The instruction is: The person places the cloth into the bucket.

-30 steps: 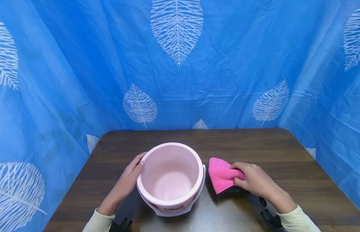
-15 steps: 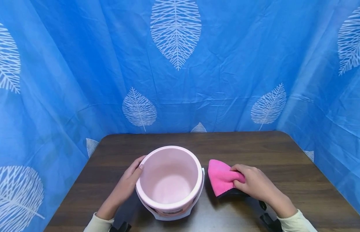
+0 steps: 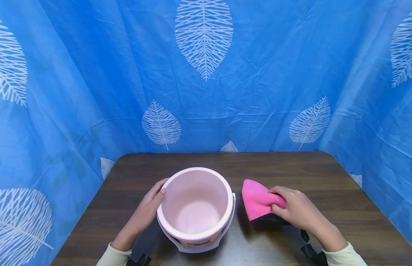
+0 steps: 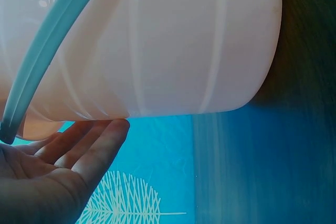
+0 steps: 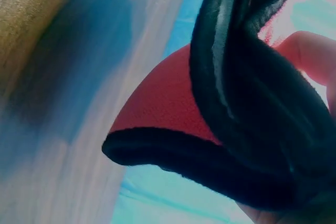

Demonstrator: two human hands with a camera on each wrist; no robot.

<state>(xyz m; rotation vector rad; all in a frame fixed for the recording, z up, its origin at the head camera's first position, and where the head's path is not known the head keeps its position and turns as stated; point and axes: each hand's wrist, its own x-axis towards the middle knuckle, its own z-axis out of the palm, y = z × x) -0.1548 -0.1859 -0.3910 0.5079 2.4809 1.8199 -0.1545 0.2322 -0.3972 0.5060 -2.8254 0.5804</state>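
Note:
A pale pink bucket (image 3: 196, 234) stands upright left of the table's middle, its mouth facing up and its inside bare. My left hand (image 3: 147, 211) holds the bucket's left side, with the thumb at the rim and the fingers on the outside. In the left wrist view the fingertips (image 4: 119, 125) touch the bucket's wall (image 4: 173, 45). To the right, my right hand (image 3: 297, 207) pinches a bright pink fuzzy cloth (image 3: 257, 201) with black edging. The cloth hangs bunched and folded over the table, its black underside (image 5: 273, 108) showing in the right wrist view.
The brown wooden table (image 3: 279, 166) has rounded far corners. A blue curtain (image 3: 252, 88) with white leaf prints surrounds it on three sides. The bucket's light handle (image 3: 196, 250) hangs down along its near side. A black loop (image 3: 304, 235) lies below my right wrist.
The cloth and my right hand have shifted slightly to the right and up. My left hand keeps its place at the bucket, and the whole head view has tilted a little.

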